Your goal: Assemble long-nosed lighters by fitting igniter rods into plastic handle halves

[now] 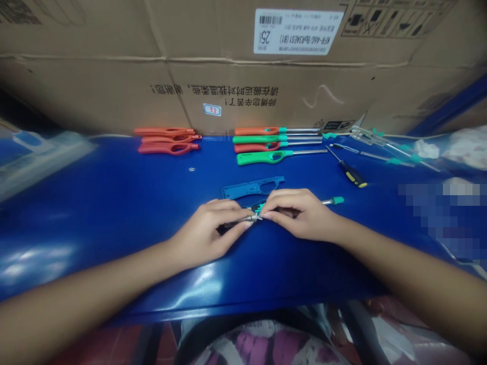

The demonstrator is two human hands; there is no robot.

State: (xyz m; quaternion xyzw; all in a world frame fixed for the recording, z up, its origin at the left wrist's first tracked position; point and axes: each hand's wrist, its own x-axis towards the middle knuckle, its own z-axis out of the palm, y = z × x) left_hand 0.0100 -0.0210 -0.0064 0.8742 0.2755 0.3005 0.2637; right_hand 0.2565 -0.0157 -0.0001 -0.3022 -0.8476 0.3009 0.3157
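My left hand [213, 225] is closed, thumb and forefinger pinching a slim grey piece with a metal tip [249, 218]; most of it is hidden in the fingers. At that tip, the fingers of my right hand [300, 210] pinch together on a small part too hidden to name. Just beyond the hands lies a blue lighter shell half [243, 190], hollow side up. Between the fingers, bits of green plastic [259, 207] and a blue edge show. A metal tube with a green end [336, 200] sticks out behind my right hand.
Several long-necked lighters [262, 158] lie in a row on the blue table [114, 218], with red-orange lighter handles [167, 147] to their left. A screwdriver [352, 174], loose metal tubes [395, 149] and white plastic lie right. A cardboard box [213, 76] stands behind.
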